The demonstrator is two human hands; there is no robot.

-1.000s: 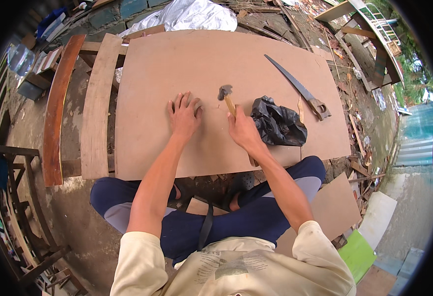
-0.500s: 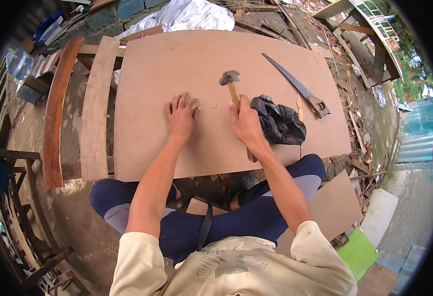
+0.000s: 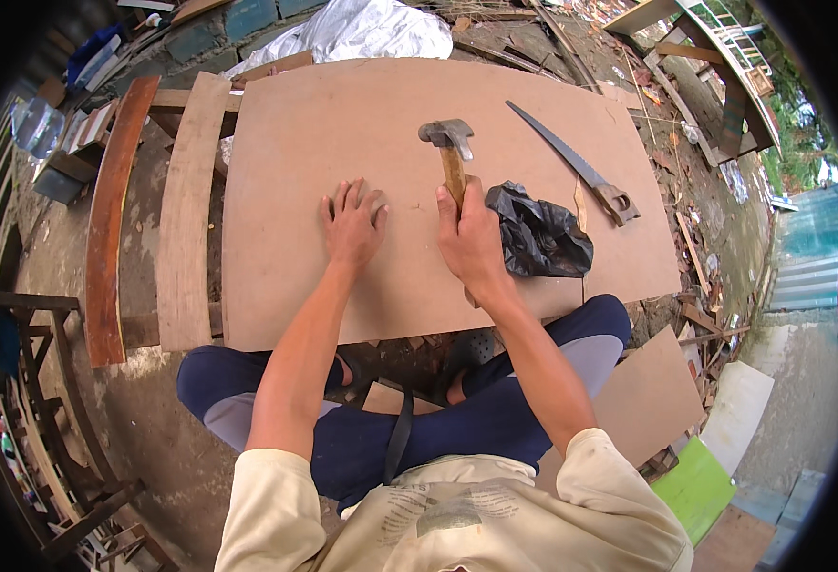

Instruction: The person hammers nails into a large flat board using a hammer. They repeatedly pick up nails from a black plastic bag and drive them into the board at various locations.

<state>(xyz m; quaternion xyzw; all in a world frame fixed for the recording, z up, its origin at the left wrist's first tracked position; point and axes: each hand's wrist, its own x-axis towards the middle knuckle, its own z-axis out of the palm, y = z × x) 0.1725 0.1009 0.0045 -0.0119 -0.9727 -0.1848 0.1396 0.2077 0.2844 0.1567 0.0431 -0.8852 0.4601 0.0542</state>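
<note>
My right hand is closed around the wooden handle of a claw hammer. The hammer's grey metal head points away from me, over the middle of a large brown board. To the left, my left hand lies on the board with its fingers stretched out and apart. Just right of my right hand sits a crumpled black plastic bag. Beyond the bag, a handsaw rests at a slant, its handle toward me. Part of the hammer's handle is hidden in my fist.
Two wooden planks run along the board's left side. A dark wooden frame stands at the lower left. Silver sheeting lies behind the board. Scrap panels, one of them green, lie at the lower right.
The hammer's head has come up and looks bigger, its claw now turned to the right. My right hand has shifted slightly left and tilted; my left hand has stayed in place.
</note>
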